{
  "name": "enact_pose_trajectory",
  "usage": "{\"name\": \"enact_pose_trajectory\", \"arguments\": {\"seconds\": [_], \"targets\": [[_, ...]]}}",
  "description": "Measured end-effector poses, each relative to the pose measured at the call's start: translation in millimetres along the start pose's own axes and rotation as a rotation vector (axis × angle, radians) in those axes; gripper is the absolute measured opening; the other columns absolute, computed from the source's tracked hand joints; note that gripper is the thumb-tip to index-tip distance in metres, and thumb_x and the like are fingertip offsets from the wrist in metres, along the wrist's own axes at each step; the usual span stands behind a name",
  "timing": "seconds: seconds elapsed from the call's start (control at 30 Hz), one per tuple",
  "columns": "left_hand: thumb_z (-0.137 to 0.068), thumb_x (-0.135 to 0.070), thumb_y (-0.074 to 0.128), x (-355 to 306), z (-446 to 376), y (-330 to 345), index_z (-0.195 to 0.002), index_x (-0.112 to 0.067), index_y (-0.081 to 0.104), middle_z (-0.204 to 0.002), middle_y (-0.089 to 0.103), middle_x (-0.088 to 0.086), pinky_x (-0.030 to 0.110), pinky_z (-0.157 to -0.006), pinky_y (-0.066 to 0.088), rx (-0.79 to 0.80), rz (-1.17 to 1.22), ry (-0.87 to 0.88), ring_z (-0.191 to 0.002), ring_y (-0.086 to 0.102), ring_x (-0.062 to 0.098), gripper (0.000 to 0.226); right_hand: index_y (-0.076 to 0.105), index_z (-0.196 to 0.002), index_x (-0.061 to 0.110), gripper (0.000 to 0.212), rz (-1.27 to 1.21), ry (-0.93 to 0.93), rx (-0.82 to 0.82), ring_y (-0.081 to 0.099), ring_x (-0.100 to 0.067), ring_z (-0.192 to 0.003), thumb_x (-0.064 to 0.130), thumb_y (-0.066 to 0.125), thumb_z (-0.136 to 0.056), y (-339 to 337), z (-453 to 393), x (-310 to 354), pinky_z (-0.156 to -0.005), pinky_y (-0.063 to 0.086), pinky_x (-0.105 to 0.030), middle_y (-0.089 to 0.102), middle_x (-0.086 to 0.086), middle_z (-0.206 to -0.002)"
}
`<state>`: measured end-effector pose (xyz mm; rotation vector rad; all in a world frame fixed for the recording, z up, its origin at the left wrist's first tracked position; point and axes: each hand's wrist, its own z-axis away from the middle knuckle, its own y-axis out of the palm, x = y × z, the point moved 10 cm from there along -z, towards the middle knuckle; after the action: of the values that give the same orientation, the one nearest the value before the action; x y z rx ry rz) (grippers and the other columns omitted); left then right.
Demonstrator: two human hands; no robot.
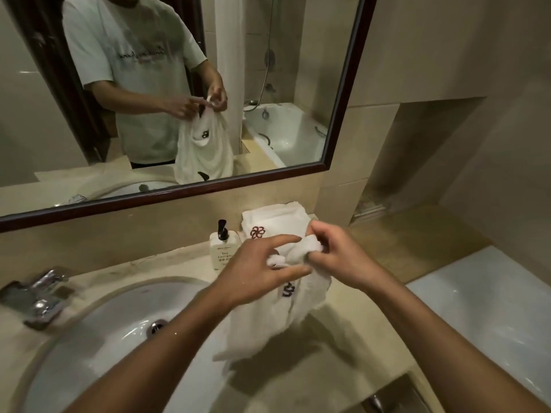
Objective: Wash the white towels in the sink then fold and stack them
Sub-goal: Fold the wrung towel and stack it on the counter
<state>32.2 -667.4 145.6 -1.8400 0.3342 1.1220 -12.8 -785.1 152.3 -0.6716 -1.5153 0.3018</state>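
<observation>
A white towel (268, 317) with a dark embroidered mark hangs above the counter, just right of the white oval sink (98, 332). My left hand (256, 269) pinches its upper edge between thumb and fingers. My right hand (337, 251) grips a bunched corner of the same towel a little to the right. Behind my hands a folded white towel (274, 222) with a red flower emblem lies on the counter against the wall.
A pump soap bottle (221, 248) stands between the sink and the folded towel. The chrome tap (38, 293) is at the sink's left. A large mirror (167, 93) hangs above the counter (343, 347). A white bathtub (489, 308) lies at the right.
</observation>
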Motion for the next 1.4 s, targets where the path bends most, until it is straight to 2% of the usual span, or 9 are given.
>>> {"name": "enact_pose_trajectory", "arguments": {"seconds": [0.07, 0.2, 0.33, 0.47, 0.57, 0.8, 1.0, 1.23, 1.4], "targets": [[-0.079, -0.062, 0.071, 1.4, -4.9, 10.4, -0.117, -0.031, 0.068, -0.096, 0.073, -0.015, 0.032, -0.075, 0.057, -0.064, -0.085, 0.034, -0.085, 0.068, 0.001, 0.048, 0.049, -0.075, 0.026, 0.025, -0.007, 0.002, 0.028, 0.043, -0.006, -0.065, 0.003, 0.060, -0.073, 4.9, 4.0, -0.7, -0.059, 0.034, -0.031, 0.048, 0.007, -0.069], [-0.090, -0.040, 0.066, -5.8, -0.6, 7.3, -0.094, -0.028, 0.064, -0.064, 0.055, -0.017, 0.027, -0.053, 0.040, -0.237, -0.261, 0.183, -0.057, 0.054, 0.004, 0.013, 0.058, -0.095, 0.013, 0.024, -0.385, 0.157, 0.080, 0.052, -0.011, -0.075, -0.002, 0.065, -0.078, 9.7, 18.0, -21.7, -0.063, 0.038, -0.027, 0.057, -0.002, -0.082], [-0.091, -0.026, 0.065, 0.8, 5.2, -0.2, -0.090, -0.019, 0.065, -0.065, 0.058, -0.015, 0.019, -0.056, 0.038, -0.315, 0.004, 0.181, -0.061, 0.056, 0.006, 0.007, 0.059, -0.132, 0.006, 0.059, -0.892, 0.345, 0.133, 0.061, -0.028, -0.101, -0.011, 0.067, -0.075, 26.0, 32.9, -46.6, -0.096, 0.046, -0.039, 0.066, -0.019, -0.109], [-0.093, -0.020, 0.065, 14.3, 5.4, 2.8, -0.099, -0.017, 0.070, -0.085, 0.069, -0.009, 0.018, -0.066, 0.046, -0.245, 0.223, 0.119, -0.078, 0.065, 0.009, 0.009, 0.062, -0.115, -0.019, 0.031, -0.953, 0.474, -0.035, 0.069, -0.024, -0.086, -0.020, 0.056, -0.084, 28.0, 36.2, -68.0, -0.082, 0.058, -0.029, 0.068, -0.024, -0.101], [-0.092, -0.014, 0.065, 15.9, 4.0, 2.4, -0.102, -0.017, 0.071, -0.092, 0.072, -0.012, 0.017, -0.071, 0.049, -0.244, 0.270, 0.126, -0.084, 0.067, 0.006, 0.012, 0.069, -0.094, -0.004, 0.018, -0.980, 0.518, -0.177, 0.069, -0.018, -0.072, -0.015, 0.056, -0.088, 16.9, 27.5, -76.4, -0.070, 0.060, -0.028, 0.070, -0.014, -0.085], [-0.094, -0.033, 0.056, 15.4, 18.7, -22.9, -0.098, -0.010, 0.066, -0.073, 0.065, -0.003, 0.023, -0.053, 0.043, -0.605, -0.249, 0.196, -0.058, 0.055, 0.007, 0.025, 0.067, -0.095, 0.008, 0.017, -0.961, 0.605, -0.379, 0.063, -0.018, -0.069, -0.006, 0.058, -0.092, -1.9, 10.8, -85.5, -0.059, 0.057, -0.027, 0.065, -0.009, -0.082], [-0.092, -0.009, 0.063, 1.9, 7.7, -14.3, -0.106, -0.005, 0.073, -0.103, 0.074, -0.005, 0.015, -0.080, 0.050, -0.340, 0.009, 0.354, -0.094, 0.068, 0.001, 0.018, 0.072, -0.079, 0.025, 0.044, -0.454, 0.048, -0.196, 0.059, -0.018, -0.073, -0.009, 0.049, -0.094, -2.9, -16.7, -3.7, -0.068, 0.050, -0.031, 0.067, -0.001, -0.080], [-0.093, -0.018, 0.063, 18.2, 8.9, -26.5, -0.101, -0.021, 0.071, -0.089, 0.073, -0.010, 0.029, -0.067, 0.052, -0.339, 0.049, 0.260, -0.082, 0.068, 0.007, 0.012, 0.079, -0.102, 0.024, 0.014, -0.206, 0.081, 0.155, 0.069, -0.009, -0.101, 0.030, 0.073, -0.090, 22.2, -9.6, 14.7, -0.092, 0.056, -0.036, 0.076, 0.005, -0.102], [-0.094, -0.024, 0.061, 20.9, 7.8, -25.1, -0.099, -0.030, 0.067, -0.087, 0.070, -0.013, 0.027, -0.064, 0.050, -0.309, 0.071, 0.231, -0.078, 0.067, 0.009, 0.010, 0.078, -0.098, 0.023, 0.023, 0.073, 0.078, 0.085, 0.068, -0.008, -0.085, 0.039, 0.080, -0.082, 20.0, -11.7, 10.2, -0.081, 0.056, -0.044, 0.075, 0.006, -0.090]]}}
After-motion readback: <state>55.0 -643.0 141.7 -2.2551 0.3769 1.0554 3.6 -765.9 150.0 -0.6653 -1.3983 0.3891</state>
